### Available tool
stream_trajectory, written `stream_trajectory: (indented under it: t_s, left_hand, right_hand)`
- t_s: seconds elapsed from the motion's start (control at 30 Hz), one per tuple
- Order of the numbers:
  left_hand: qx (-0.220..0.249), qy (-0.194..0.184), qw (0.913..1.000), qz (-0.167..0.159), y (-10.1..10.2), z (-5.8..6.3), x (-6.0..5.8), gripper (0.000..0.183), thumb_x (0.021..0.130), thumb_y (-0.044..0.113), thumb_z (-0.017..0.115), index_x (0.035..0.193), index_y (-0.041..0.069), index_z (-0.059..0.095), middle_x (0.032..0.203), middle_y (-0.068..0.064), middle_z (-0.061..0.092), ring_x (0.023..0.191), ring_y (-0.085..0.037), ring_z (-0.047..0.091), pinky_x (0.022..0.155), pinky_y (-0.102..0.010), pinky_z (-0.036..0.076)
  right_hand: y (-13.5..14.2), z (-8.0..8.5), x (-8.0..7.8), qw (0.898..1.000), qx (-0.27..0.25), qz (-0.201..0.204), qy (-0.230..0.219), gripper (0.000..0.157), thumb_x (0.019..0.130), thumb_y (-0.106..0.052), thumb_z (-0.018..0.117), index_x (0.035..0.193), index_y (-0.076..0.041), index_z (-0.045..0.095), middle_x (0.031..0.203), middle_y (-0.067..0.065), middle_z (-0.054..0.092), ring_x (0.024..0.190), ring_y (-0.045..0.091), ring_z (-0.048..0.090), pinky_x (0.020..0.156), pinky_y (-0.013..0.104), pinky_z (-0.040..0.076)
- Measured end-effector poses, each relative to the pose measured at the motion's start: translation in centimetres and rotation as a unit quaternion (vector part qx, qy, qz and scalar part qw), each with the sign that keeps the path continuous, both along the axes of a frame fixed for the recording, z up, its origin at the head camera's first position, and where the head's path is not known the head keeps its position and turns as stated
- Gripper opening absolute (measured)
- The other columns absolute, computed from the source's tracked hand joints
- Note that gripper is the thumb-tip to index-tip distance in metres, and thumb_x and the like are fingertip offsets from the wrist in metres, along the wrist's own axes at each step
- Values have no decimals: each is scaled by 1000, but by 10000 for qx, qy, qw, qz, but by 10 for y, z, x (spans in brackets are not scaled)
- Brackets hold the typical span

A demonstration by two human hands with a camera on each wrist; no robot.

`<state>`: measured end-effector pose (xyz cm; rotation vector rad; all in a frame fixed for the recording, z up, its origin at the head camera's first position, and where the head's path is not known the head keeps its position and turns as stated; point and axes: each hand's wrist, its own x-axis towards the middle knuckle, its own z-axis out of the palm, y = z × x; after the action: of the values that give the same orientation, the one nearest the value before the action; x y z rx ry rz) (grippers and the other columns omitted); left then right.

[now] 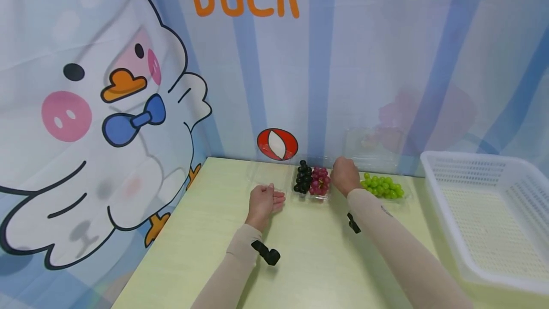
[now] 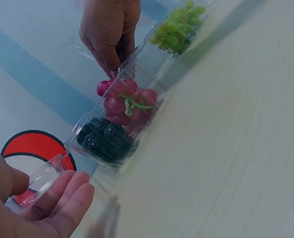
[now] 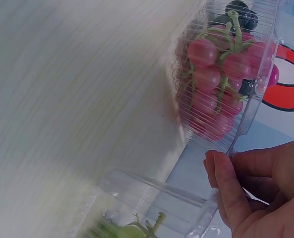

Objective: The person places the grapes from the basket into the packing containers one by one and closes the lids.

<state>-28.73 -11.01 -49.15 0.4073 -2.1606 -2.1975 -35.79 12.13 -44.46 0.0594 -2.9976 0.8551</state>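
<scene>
A clear plastic box (image 3: 253, 106) holds a bunch of black grapes (image 1: 303, 179) on the left and pinkish-red grapes (image 1: 320, 181) with green stems on the right. My right hand (image 1: 345, 175) pinches the rim at this box's right end with thumb and fingertips. To the left, the box's clear lid (image 1: 268, 173) lies folded open. Beside that lid is my left hand (image 1: 261, 204), palm turned up and fingers loosely extended, with nothing gripped. Green grapes (image 1: 383, 186) sit in a second clear box to the right of my right hand.
A white perforated plastic basket (image 1: 446, 223) stands at the right of the pale table (image 1: 317, 247). Behind the boxes hangs a printed cloth (image 1: 326, 61) with a duck and blue stripes. The second box's lid (image 1: 373, 147) stands raised against it.
</scene>
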Motion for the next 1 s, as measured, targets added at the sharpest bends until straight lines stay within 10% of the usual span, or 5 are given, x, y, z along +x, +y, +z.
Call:
stream_trajectory:
  t_s: [0.43, 1.0]
  left_hand:
    - [-1039, 370, 9935, 290, 5, 4, 0, 26, 108, 21, 51, 111, -4, 59, 95, -17, 75, 84, -24, 75, 77, -38, 62]
    - [-1187, 716, 9887, 579, 9, 13, 2, 20, 102, 18, 62, 107, -2, 61, 92, -17, 74, 86, -27, 75, 74, -29, 61]
  right_hand:
    - [-1, 1, 0, 9999, 70, -78, 1, 25, 99, 0, 53, 85, 5, 73, 87, 21, 74, 63, 24, 64, 52, 30, 48]
    - [-2, -1, -1, 9998, 94, -138, 55, 23, 98, 0, 55, 87, 5, 74, 90, 21, 75, 64, 24, 64, 53, 30, 49]
